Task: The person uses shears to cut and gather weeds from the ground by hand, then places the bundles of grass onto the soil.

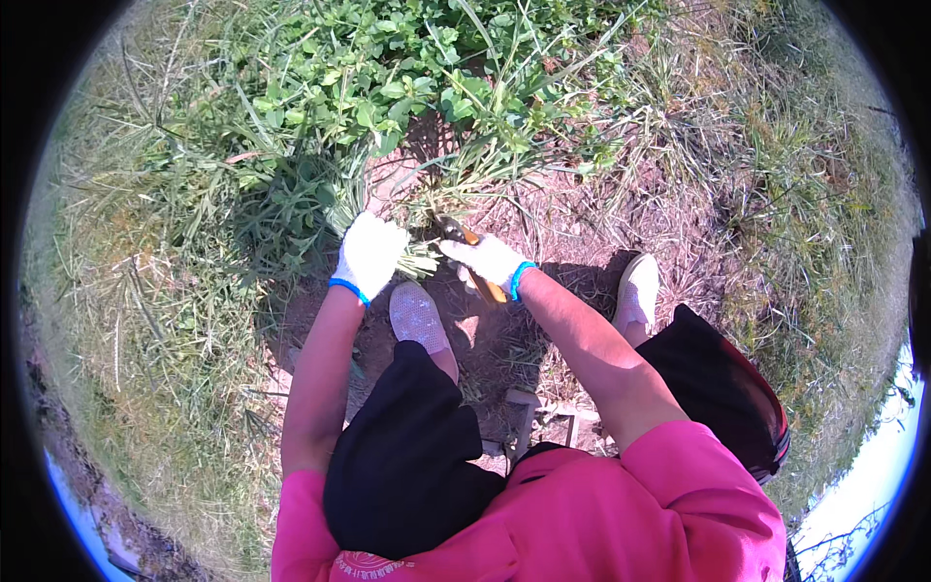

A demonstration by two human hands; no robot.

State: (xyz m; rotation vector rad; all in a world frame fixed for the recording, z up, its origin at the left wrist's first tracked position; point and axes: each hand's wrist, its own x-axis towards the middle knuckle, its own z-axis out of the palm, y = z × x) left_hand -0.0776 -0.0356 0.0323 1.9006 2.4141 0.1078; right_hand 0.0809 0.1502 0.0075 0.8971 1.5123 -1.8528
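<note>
My left hand (369,254), in a white knit glove with a blue cuff, is closed around a bundle of green stems (417,260). The pale cut ends point right, towards my other hand, and the leafy part fans out up and left. My right hand (489,263), gloved alike, grips a pair of pruning shears (489,287) with orange handles. The dark head of the shears lies just right of the bundle, near the grass at the soil; whether its blades are apart I cannot tell.
Low broad-leaved green plants (393,87) grow ahead of my hands, with long grass among them. Bare reddish soil and dry grass (582,211) lie to the right. My light mesh shoes (418,316) stand on the ground, and part of a wooden frame (525,429) shows between my legs.
</note>
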